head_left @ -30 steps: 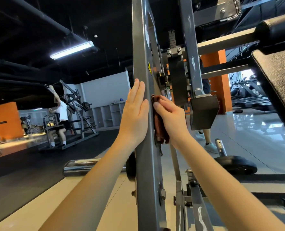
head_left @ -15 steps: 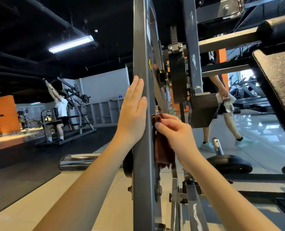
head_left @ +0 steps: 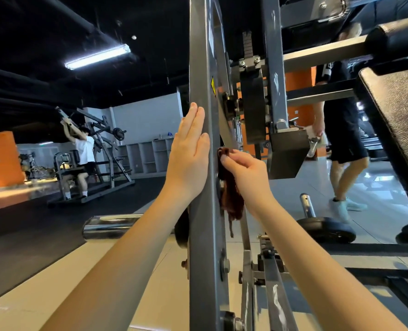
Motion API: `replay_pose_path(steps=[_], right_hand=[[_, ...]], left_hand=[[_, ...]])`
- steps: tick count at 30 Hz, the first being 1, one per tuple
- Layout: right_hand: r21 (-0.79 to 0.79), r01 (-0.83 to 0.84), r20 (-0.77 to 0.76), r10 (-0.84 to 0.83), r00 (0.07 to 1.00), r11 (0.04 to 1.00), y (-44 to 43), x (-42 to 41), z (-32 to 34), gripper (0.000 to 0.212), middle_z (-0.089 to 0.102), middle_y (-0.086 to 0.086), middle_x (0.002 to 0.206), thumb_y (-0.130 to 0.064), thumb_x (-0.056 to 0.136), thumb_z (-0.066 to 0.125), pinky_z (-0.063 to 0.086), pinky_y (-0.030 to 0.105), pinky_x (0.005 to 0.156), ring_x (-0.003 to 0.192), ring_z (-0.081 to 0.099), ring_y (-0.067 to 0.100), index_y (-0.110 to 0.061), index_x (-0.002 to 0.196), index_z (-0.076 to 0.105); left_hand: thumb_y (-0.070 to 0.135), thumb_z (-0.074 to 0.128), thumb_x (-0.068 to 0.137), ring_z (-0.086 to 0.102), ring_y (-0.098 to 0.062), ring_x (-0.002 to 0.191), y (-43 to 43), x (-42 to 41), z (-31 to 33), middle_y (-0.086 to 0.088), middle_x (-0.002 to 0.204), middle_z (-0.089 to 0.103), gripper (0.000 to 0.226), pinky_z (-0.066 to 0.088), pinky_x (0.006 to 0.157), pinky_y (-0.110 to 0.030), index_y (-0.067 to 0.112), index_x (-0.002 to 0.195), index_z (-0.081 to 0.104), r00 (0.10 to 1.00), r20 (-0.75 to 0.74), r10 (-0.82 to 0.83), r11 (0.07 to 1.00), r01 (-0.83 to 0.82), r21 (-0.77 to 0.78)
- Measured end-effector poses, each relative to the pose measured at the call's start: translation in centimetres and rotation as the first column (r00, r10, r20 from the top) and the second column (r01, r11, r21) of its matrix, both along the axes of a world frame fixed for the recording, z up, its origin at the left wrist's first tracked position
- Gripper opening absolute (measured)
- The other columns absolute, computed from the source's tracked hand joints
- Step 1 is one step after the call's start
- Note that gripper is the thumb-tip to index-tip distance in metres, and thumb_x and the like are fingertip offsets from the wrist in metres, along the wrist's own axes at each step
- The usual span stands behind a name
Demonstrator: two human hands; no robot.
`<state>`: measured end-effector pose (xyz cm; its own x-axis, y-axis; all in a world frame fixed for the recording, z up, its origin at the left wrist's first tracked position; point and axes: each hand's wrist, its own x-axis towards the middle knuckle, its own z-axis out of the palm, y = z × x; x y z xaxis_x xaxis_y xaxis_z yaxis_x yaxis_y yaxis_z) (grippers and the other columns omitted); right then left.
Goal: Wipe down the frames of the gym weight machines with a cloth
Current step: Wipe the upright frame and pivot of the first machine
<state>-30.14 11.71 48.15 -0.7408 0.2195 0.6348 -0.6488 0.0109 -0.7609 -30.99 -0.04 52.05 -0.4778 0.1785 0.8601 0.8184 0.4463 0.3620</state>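
A tall grey steel upright [head_left: 201,235] of the weight machine frame stands right in front of me. My left hand [head_left: 188,156] lies flat against its left face, fingers straight and pointing up. My right hand [head_left: 244,173] grips a dark brown cloth [head_left: 231,199] and presses it against the upright's right face, the loose end of the cloth hanging below the hand. A yellow warning sticker [head_left: 213,86] sits on the frame above the cloth.
A black padded rest [head_left: 399,115] and grey cross bars crowd the right. A chrome bar [head_left: 112,225] and a black weight plate [head_left: 327,229] lie low. A person in black shorts [head_left: 341,130] walks behind the machine; another person [head_left: 83,151] trains at far left.
My right hand slid the cloth down the upright, then came back up a little. The left hand stayed flat on the frame. A person walked in behind the machine from the left.
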Motion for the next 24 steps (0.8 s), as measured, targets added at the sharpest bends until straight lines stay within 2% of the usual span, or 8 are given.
replay_pose_path(steps=[5, 8, 12, 14, 17, 18, 21, 24], right_hand=[[0.003, -0.005, -0.123, 0.005, 0.992, 1.0, -1.2, 1.5, -1.9, 0.026, 0.053, -0.023, 0.124, -0.019, 0.095, 0.057, 0.041, 0.018, 0.099, 0.115, 0.049, -0.006, -0.023, 0.12, 0.066], [-0.039, -0.018, -0.137, 0.013, 0.991, 0.999, -1.3, 0.1, 0.9, 0.032, 0.052, -0.011, 0.139, -0.022, 0.099, 0.052, 0.041, 0.033, 0.108, 0.124, 0.051, 0.006, -0.021, 0.13, 0.06], [-0.008, 0.044, -0.126, -0.045, 0.991, 0.999, -2.3, -2.0, 5.0, 0.041, 0.056, 0.003, 0.137, -0.034, 0.1, 0.042, 0.038, 0.046, 0.11, 0.129, 0.05, 0.018, -0.021, 0.137, 0.053], [-0.004, 0.008, -0.151, -0.008, 0.989, 1.0, -2.6, -1.3, 3.0, 0.042, 0.047, -0.003, 0.147, -0.03, 0.102, 0.038, 0.031, 0.035, 0.116, 0.137, 0.039, 0.009, -0.025, 0.143, 0.046], [0.01, -0.092, -0.19, 0.092, 0.977, 0.996, -2.4, 0.4, -0.7, 0.042, 0.041, -0.011, 0.149, -0.016, 0.105, 0.036, 0.031, 0.008, 0.106, 0.135, 0.035, -0.004, -0.028, 0.146, 0.037], [0.038, -0.071, -0.196, 0.077, 0.977, 0.997, -2.2, 0.0, -0.4, 0.043, 0.042, -0.01, 0.149, -0.016, 0.105, 0.036, 0.032, 0.01, 0.106, 0.135, 0.036, -0.002, -0.028, 0.146, 0.037], [0.075, 0.015, -0.143, -0.004, 0.99, 0.997, -1.6, -2.5, 3.9, 0.042, 0.049, -0.001, 0.144, -0.02, 0.104, 0.036, 0.034, 0.038, 0.114, 0.133, 0.044, 0.012, -0.028, 0.146, 0.04], [0.044, -0.013, -0.087, 0.016, 0.996, 0.999, -1.8, -2.3, 4.3, 0.041, 0.056, 0.002, 0.136, -0.023, 0.103, 0.037, 0.038, 0.045, 0.111, 0.127, 0.051, 0.016, -0.027, 0.144, 0.044]], left_hand=[[0.02, 0.026, 0.107, 0.006, 0.006, 0.144, -0.1, -0.1, 0.0, 0.017, 0.16, 0.008, 0.048, 0.007, 0.119, -0.019, 0.026, 0.153, 0.016, 0.999, 0.02, -0.045, 0.998, 0.045, 0.033], [0.018, 0.027, 0.107, 0.006, 0.008, 0.144, -0.1, -0.2, 0.0, 0.018, 0.16, 0.009, 0.048, 0.007, 0.119, -0.018, 0.025, 0.153, 0.018, 0.997, 0.028, -0.076, 0.996, 0.074, 0.052], [0.018, 0.027, 0.106, 0.006, 0.008, 0.144, -0.1, -0.4, -0.1, 0.018, 0.159, 0.01, 0.048, 0.007, 0.121, -0.021, 0.024, 0.153, 0.019, 0.996, 0.024, -0.084, 0.995, 0.083, 0.049], [0.019, 0.027, 0.106, 0.007, 0.008, 0.144, -0.1, -0.4, -0.1, 0.017, 0.16, 0.011, 0.047, 0.007, 0.121, -0.023, 0.024, 0.153, 0.02, 0.996, 0.015, -0.087, 0.995, 0.086, 0.053], [0.02, 0.026, 0.106, 0.007, 0.005, 0.145, -0.2, -0.6, 0.1, 0.016, 0.16, 0.011, 0.047, 0.008, 0.122, -0.028, 0.024, 0.153, 0.02, 0.996, 0.005, -0.095, 0.994, 0.094, 0.063], [0.019, 0.026, 0.106, 0.007, 0.004, 0.145, -0.2, -0.6, 0.2, 0.015, 0.16, 0.011, 0.047, 0.009, 0.122, -0.029, 0.024, 0.153, 0.02, 0.995, 0.002, -0.1, 0.993, 0.1, 0.067], [0.018, 0.027, 0.106, 0.007, 0.004, 0.145, -0.2, -0.6, 0.2, 0.015, 0.16, 0.011, 0.047, 0.008, 0.122, -0.029, 0.023, 0.153, 0.019, 0.995, 0.004, -0.103, 0.993, 0.102, 0.066], [0.02, 0.027, 0.106, 0.006, 0.002, 0.146, -0.2, -0.7, -0.1, 0.015, 0.16, 0.01, 0.048, 0.009, 0.123, -0.031, 0.023, 0.153, 0.019, 0.997, -0.005, -0.081, 0.995, 0.081, 0.05]])
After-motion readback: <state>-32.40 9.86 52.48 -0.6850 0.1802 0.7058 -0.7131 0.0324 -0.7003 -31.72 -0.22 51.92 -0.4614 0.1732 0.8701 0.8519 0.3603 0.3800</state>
